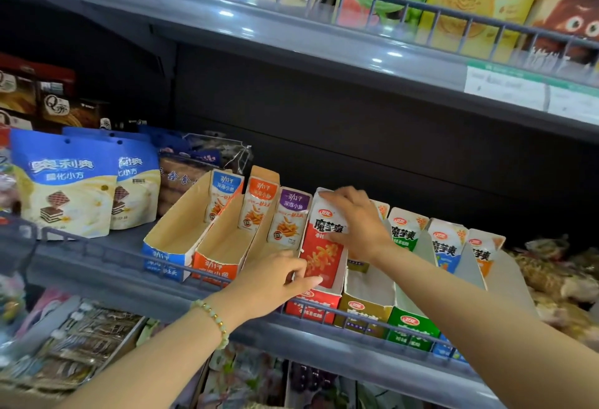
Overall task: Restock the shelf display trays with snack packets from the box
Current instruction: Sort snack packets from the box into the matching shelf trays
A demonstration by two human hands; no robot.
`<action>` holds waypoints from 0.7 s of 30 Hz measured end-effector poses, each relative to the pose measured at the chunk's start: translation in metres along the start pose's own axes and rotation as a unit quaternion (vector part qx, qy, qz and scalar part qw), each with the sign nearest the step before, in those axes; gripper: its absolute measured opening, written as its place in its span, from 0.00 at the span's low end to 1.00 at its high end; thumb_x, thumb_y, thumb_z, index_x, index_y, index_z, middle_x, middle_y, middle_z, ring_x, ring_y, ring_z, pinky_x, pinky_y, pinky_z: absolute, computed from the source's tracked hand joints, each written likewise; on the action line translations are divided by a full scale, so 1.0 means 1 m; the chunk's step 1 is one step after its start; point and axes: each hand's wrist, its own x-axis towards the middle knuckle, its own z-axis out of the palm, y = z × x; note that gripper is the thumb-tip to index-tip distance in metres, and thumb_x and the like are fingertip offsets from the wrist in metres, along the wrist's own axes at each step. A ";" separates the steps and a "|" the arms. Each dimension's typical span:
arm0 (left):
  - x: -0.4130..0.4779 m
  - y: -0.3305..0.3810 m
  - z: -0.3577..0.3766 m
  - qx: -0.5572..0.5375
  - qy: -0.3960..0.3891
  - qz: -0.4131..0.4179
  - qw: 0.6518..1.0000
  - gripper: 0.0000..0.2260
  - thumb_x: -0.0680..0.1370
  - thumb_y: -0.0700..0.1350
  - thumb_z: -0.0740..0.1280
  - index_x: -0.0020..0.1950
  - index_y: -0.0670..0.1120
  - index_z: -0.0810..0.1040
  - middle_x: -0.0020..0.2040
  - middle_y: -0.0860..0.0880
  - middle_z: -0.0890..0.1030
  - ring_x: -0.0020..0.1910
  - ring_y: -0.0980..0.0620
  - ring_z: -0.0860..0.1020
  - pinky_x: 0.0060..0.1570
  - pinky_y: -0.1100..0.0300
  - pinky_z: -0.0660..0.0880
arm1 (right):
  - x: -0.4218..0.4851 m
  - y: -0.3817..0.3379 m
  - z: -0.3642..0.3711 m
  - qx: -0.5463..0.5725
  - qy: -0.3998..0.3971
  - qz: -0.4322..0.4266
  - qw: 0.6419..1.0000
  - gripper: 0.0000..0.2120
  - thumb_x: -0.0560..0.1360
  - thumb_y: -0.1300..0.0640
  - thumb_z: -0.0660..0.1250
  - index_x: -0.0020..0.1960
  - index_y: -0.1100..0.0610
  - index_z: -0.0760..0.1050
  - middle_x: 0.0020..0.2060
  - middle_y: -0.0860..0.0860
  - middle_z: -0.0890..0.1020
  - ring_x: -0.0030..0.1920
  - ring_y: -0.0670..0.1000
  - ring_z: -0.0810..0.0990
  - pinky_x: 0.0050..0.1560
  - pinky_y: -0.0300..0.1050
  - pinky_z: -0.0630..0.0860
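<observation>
A red and white snack packet (pixel 324 246) stands upright in the red display tray (pixel 312 306) on the middle shelf. My right hand (pixel 356 224) grips the packet's top from above. My left hand (pixel 278 279) holds its lower left edge, thumb on the front. Left of it stand three trays: a blue tray (pixel 162 259), an orange tray (pixel 214 267) and one behind my left hand, each with a single packet at the back. To the right are an olive tray (pixel 364 310) and a green tray (pixel 411 324), with more packets behind. The supply box is not visible.
A grey wire rail (pixel 227 282) runs along the shelf's front edge. Blue cookie bags (pixel 64 182) stand at the left. The upper shelf (pixel 291 36) overhangs, loaded with boxes. Bagged snacks (pixel 551 279) lie at the right, and more goods fill the lower shelf.
</observation>
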 end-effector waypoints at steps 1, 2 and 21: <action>0.000 0.000 0.000 0.003 0.000 -0.001 1.000 0.19 0.78 0.62 0.58 0.40 0.46 0.70 0.44 0.58 0.71 0.47 0.61 0.72 0.46 0.68 0.70 | 0.001 0.002 0.001 0.006 -0.003 0.000 1.000 0.37 0.71 0.54 0.74 0.75 0.45 0.59 0.71 0.47 0.64 0.72 0.49 0.61 0.72 0.50 0.63; 0.000 0.000 0.001 0.006 0.001 -0.002 1.000 0.19 0.78 0.61 0.58 0.40 0.46 0.70 0.44 0.58 0.71 0.46 0.61 0.72 0.45 0.69 0.70 | 0.001 0.004 0.003 0.018 -0.009 0.006 1.000 0.38 0.72 0.53 0.74 0.75 0.44 0.58 0.73 0.47 0.63 0.73 0.49 0.60 0.73 0.49 0.63; -0.073 0.036 -0.007 0.040 0.078 -0.044 0.995 0.28 0.74 0.68 0.48 0.69 0.57 0.67 0.65 0.60 0.69 0.64 0.61 0.67 0.62 0.59 0.69 | -0.088 -0.018 -0.027 0.211 -0.002 0.017 0.977 0.28 0.77 0.46 0.64 0.74 0.45 0.62 0.73 0.44 0.65 0.73 0.44 0.62 0.73 0.49 0.64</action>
